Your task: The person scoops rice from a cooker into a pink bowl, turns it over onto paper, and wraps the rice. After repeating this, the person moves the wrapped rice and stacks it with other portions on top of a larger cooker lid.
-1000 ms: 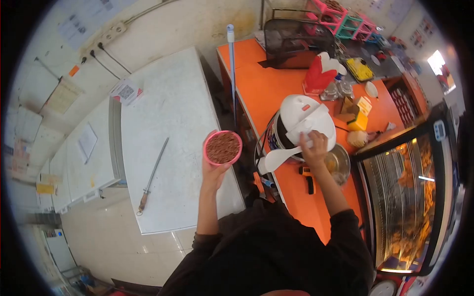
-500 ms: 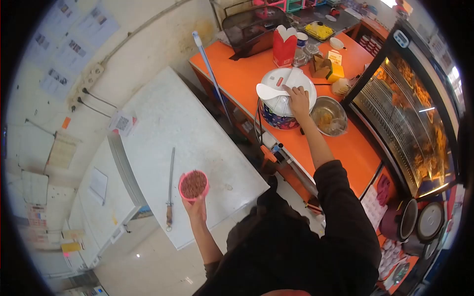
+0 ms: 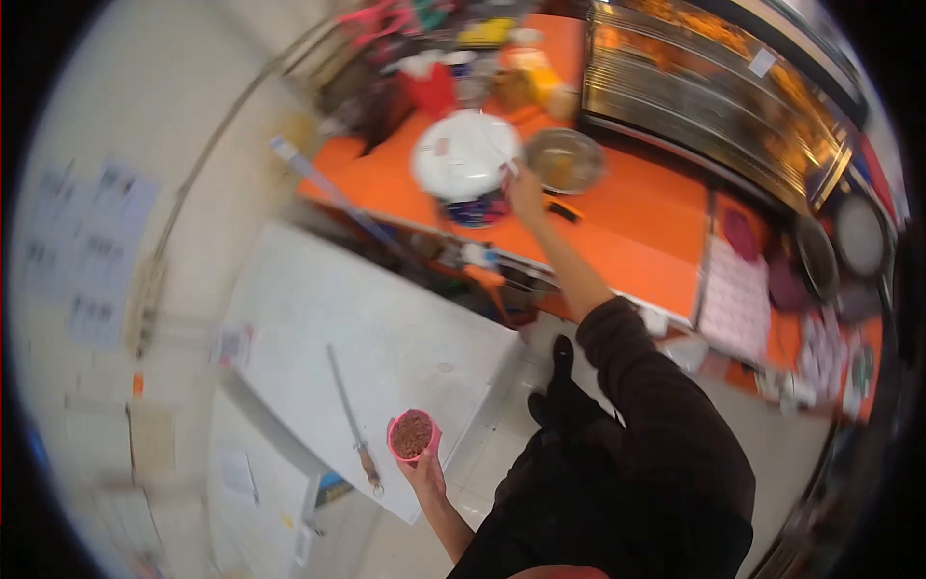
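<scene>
My left hand (image 3: 424, 473) is wrapped round a pink cup (image 3: 415, 436) filled with brown granular food, above the near part of the white table. My right hand (image 3: 522, 190) is at the right edge of a cooker with a white lid (image 3: 465, 156), over the orange counter. Motion blur smears its fingers, and what they hold, if anything, cannot be made out. Just right of this hand sits a metal bowl (image 3: 565, 162) with something yellowish inside. The white spoon on the lid can no longer be clearly seen.
A sharpening steel (image 3: 353, 420) with a wooden handle lies on the white table (image 3: 318, 289). Behind the orange counter (image 3: 637, 227) stands a lit glass food warmer (image 3: 704, 106). A blue-white pole (image 3: 333, 193) leans by the counter. Pots (image 3: 861, 236) are at the right.
The view has swung round, shifting the counter left and up. My right hand has moved from the lid's top to its right edge. My left hand still holds the cup.
</scene>
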{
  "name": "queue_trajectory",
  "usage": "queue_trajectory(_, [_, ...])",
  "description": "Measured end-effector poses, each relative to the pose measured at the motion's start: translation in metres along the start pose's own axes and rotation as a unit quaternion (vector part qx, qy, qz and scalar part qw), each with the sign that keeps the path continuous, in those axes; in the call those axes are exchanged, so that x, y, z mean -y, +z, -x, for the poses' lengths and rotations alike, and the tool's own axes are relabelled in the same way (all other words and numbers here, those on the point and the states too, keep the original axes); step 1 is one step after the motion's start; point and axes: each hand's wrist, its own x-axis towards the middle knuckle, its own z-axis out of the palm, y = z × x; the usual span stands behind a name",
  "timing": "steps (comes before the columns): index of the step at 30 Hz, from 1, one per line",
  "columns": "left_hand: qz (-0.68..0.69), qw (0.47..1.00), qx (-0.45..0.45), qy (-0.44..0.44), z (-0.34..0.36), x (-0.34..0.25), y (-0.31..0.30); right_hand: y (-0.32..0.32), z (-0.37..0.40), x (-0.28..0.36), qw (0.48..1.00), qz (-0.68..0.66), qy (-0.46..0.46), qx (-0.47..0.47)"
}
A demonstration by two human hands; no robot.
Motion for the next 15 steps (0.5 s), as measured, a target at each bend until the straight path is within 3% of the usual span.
queue_trajectory(1, [-0.012,1.000,0.013,0.008,-0.003,0.006,0.001,-0.013,0.045,-0.022,0.970,0.114,-0.040,-0.211])
queue_trajectory(2, [-0.015,0.998,0.051,-0.030,-0.008,0.011,0.004,-0.042,0.095,-0.032,0.955,0.153,0.109,-0.229])
queue_trajectory(3, [-0.033,0.996,0.074,-0.022,-0.013,0.014,0.008,-0.067,0.140,-0.060,0.927,0.220,0.180,-0.246])
queue_trajectory(4, [-0.051,0.995,0.090,-0.007,-0.015,0.014,0.013,-0.098,0.184,-0.085,0.905,0.303,0.227,-0.193])
queue_trajectory(6, [-0.054,0.990,0.130,-0.030,-0.021,0.016,0.031,-0.156,0.249,-0.091,0.884,0.312,0.318,-0.141])
queue_trajectory(10, [-0.099,0.966,0.235,-0.037,-0.047,0.031,0.102,-0.209,0.262,-0.125,0.892,0.304,0.314,-0.114])
queue_trajectory(11, [-0.103,0.956,0.267,-0.058,-0.053,0.043,0.119,-0.216,0.255,-0.137,0.905,0.311,0.276,-0.092])
queue_trajectory(12, [-0.113,0.947,0.288,-0.087,-0.051,0.046,0.137,-0.227,0.251,-0.126,0.914,0.319,0.245,-0.060])
queue_trajectory(13, [-0.116,0.944,0.296,-0.093,-0.056,0.067,0.151,-0.234,0.243,-0.125,0.876,0.400,0.267,-0.031])
queue_trajectory(15, [-0.115,0.925,0.353,-0.086,-0.037,0.088,0.215,-0.257,0.233,-0.097,0.896,0.364,0.255,-0.022])
